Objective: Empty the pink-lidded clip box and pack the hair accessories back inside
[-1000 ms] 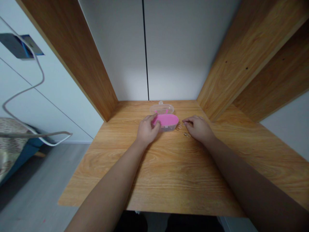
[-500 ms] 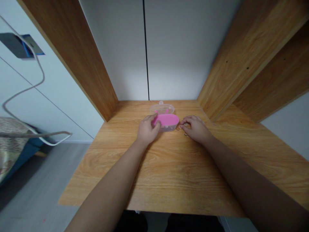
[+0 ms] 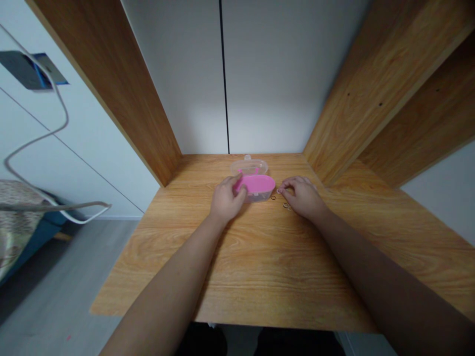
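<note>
On the wooden desk sits a small oval box (image 3: 256, 185) with a pink inside and clear sides. Its clear lid (image 3: 249, 166) lies open behind it, away from me. My left hand (image 3: 226, 199) grips the box's left end, thumb on the near rim and fingers at the far side. Just right of the box, my right hand (image 3: 302, 198) is closed in a pinch on a small pale ring (image 3: 279, 191), perhaps a hair tie. Thin dark loops lie on the wood: one (image 3: 273, 198) by the box, another (image 3: 285, 205) below my right fingers.
The wooden desk (image 3: 245, 267) ends close to my body. A wood side panel (image 3: 148, 113) rises at left and a thick wood upright (image 3: 345, 113) at right. White panels (image 3: 267, 89) close the back. A white cable (image 3: 67, 116) hangs at far left.
My right hand has shifted very slightly right, away from the box, and the pale ring at its fingertips shows more clearly. My left hand and the box have stayed put.
</note>
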Motion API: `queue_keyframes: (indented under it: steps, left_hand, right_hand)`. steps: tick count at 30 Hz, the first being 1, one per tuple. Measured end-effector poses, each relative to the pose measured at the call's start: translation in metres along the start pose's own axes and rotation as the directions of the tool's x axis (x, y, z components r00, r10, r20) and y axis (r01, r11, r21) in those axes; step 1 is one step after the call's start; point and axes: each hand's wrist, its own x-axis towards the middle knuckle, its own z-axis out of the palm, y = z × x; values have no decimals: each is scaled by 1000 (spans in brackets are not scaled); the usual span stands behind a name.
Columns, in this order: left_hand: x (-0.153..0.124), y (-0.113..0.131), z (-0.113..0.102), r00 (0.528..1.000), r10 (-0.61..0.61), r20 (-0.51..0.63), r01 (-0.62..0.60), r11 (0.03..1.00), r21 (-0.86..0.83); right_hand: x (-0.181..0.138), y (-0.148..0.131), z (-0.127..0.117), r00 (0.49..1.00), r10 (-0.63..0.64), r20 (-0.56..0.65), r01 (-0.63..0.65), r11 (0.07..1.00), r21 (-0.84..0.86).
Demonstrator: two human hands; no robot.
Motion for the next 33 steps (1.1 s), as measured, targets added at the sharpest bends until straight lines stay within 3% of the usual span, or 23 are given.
queue_keyframes:
  steps: [6, 12, 20, 28, 33]
  left_hand:
    - [0, 0, 0, 1000, 2, 0, -2, 1000, 1]
    - [0, -1, 0, 1000, 5, -2, -5, 1000, 2]
    - [0, -3, 2, 1000, 1, -8, -1, 1000, 20]
    - [-1, -2, 3, 1000, -4, -24, 4, 1000, 6]
    - [-1, -3, 3, 1000, -3, -28, 4, 1000, 13]
  right_hand:
    - [0, -12, -11, 997, 78, -8, -76, 990, 121]
    - [1, -9, -9, 995, 91, -47, -84, 988, 130]
    - [2, -2, 2, 996, -82, -24, 83, 995, 57]
    - [0, -5, 5, 993, -114, 32, 114, 993, -6]
    - [1, -2, -9, 996, -82, 33, 84, 994, -69]
